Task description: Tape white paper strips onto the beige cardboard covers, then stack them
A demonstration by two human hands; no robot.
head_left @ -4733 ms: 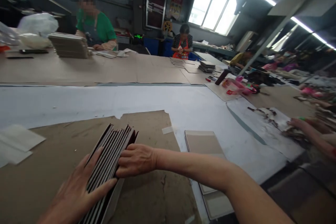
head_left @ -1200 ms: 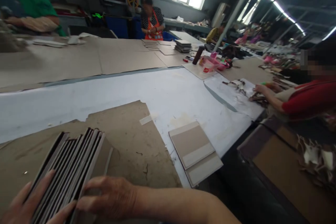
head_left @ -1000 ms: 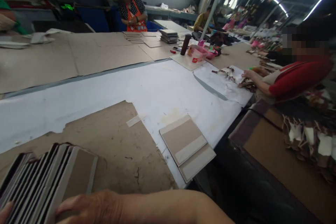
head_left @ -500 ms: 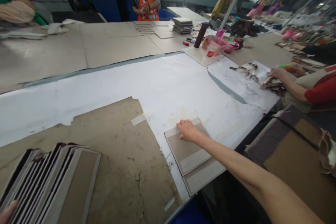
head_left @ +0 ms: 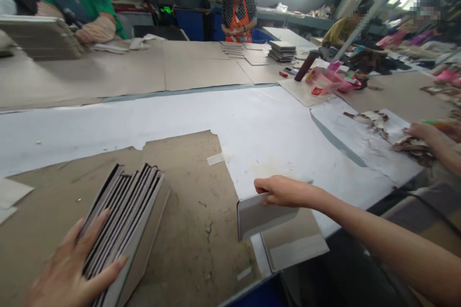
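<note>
My right hand (head_left: 283, 191) is closed on the upper edge of a covered cardboard panel (head_left: 264, 218), which is tilted up off the table. Another panel (head_left: 297, 244) lies flat just behind and below it, at the table's near edge. At the lower left, a row of similar panels (head_left: 124, 211) with dark edges leans together on brown cardboard. My left hand (head_left: 77, 259) rests across the upper edges of this row, its fingers and thumb spread apart.
The brown cardboard sheet (head_left: 190, 177) lies over white paper (head_left: 187, 110). A pink basket (head_left: 324, 81) and a dark cylinder (head_left: 306, 66) stand farther back. At right, another person's hand (head_left: 425, 132) touches brown scraps. Co-workers stand across the table; one in green handles a panel stack (head_left: 43, 41).
My right hand has lifted the upper panel from the one beneath and tilted it leftward. My left hand has come farther into view over the row. The view has turned left.
</note>
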